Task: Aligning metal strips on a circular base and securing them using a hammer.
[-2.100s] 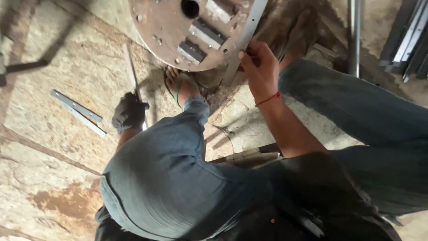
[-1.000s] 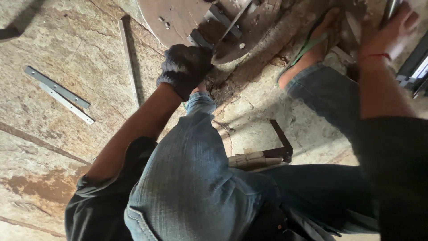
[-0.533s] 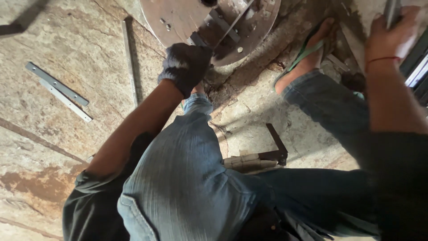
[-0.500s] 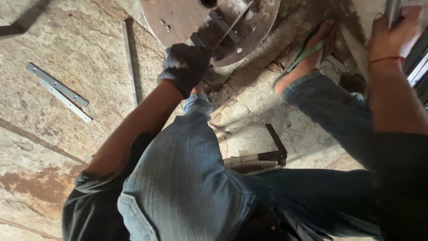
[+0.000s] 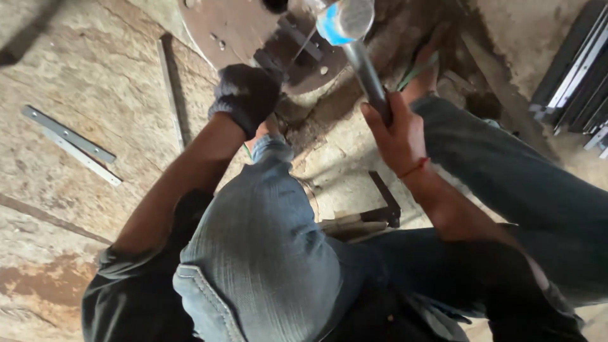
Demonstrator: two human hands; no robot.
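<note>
— Steel hammer (image 5: 352,38): position?
— Over the disc (image 5: 240,28), head just above it; earlier it was raised off-frame. Right hand (image 5: 396,130) wrapped tight round the handle.
— Left hand (image 5: 246,95)?
— Gloved, unmoved, fingers pinching a thin rod (image 5: 303,45) against the disc.
</note>
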